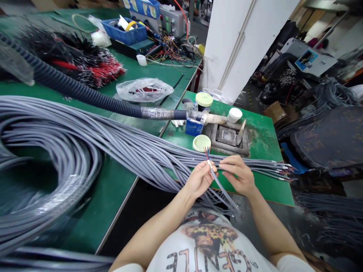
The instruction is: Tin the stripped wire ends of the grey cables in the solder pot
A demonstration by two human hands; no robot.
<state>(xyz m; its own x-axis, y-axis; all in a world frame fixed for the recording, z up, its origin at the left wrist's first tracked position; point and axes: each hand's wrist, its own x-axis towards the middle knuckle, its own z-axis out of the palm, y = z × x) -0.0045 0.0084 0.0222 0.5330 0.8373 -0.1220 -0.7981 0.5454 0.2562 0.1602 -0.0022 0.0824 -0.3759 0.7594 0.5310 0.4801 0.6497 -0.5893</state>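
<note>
My left hand (200,177) pinches a grey cable (219,185) close to its stripped end, where thin coloured wires (207,152) fan out above a white band. Just right of that end, my right hand (238,174) has its fingers apart, with nothing visible between them. A small pale-green lid (202,143) full of light material lies right behind the wire tips. Under and behind both hands runs a thick bundle of grey cables (159,158); its stripped ends (285,170) lie at the right of the green table.
A square solder pot (229,138) with a scraper sits behind my hands. A ribbed hose (113,104) crosses the table to a blue box (194,126). Nearby stand a lidded jar (204,99) and a white cup (235,115). A large cable coil (85,189) fills the left.
</note>
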